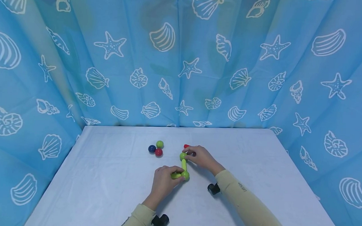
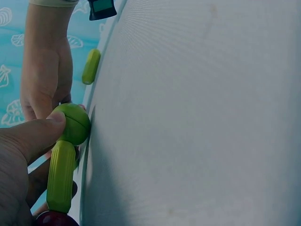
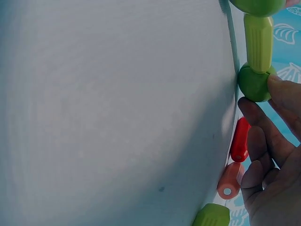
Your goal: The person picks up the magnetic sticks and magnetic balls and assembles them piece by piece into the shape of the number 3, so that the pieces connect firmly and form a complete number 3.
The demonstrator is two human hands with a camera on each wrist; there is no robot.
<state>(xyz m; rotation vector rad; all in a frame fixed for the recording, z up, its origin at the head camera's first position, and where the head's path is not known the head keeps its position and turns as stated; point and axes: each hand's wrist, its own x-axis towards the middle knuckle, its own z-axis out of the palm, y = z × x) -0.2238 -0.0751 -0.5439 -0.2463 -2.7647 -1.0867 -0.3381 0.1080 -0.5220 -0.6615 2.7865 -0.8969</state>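
My left hand (image 1: 163,181) grips the near green ball (image 1: 185,175) and the yellow-green rod (image 1: 176,175) that runs from it back under the fingers. In the left wrist view, a dark red ball (image 2: 55,219) shows at that rod's lower end. Another yellow-green rod (image 1: 183,165) links the near ball to a second green ball (image 1: 183,156). Thumb and fingertips of my right hand (image 1: 204,158) pinch this farther ball. Beyond the right fingers, a red rod (image 3: 240,140) and a salmon rod (image 3: 230,181) lie close by, partly hidden by the hand in the head view.
A navy ball (image 1: 152,148), a green ball (image 1: 159,144) and a red ball (image 1: 158,152) sit clustered at the back left of the white table (image 1: 104,190). One more green rod (image 2: 91,66) lies past the right hand. A patterned blue curtain (image 1: 175,92) surrounds the table.
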